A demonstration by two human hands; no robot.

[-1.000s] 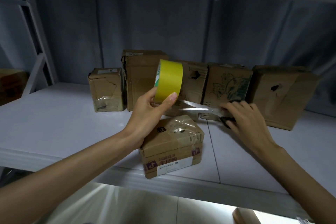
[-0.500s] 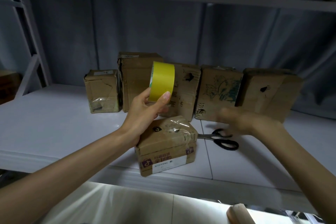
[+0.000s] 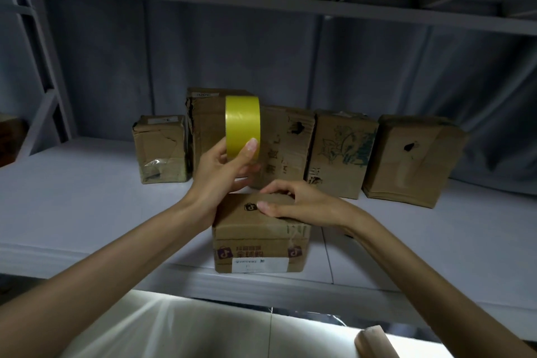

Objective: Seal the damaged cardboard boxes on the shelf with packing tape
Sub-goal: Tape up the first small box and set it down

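My left hand holds a yellow roll of packing tape upright, thumb on its face, above the front box. That small cardboard box sits near the shelf's front edge, with a torn right top corner and a white label on its front. My right hand rests on the box's top with fingers curled over the far edge and thumb flat on the lid. Behind stand several worn cardboard boxes: a crushed one, a tall one, one with a hole, a scribbled one and a punctured one.
The white shelf board stretches left and right of the boxes. An upper shelf hangs overhead. A diagonal metal brace stands at the left. A cardboard piece shows below the shelf edge. The scissors are hidden behind my right arm.
My right hand let go of the scissors on the shelf and moved left onto the front box's top. The tape roll turned edge-on toward me; the front box now faces me squarely.
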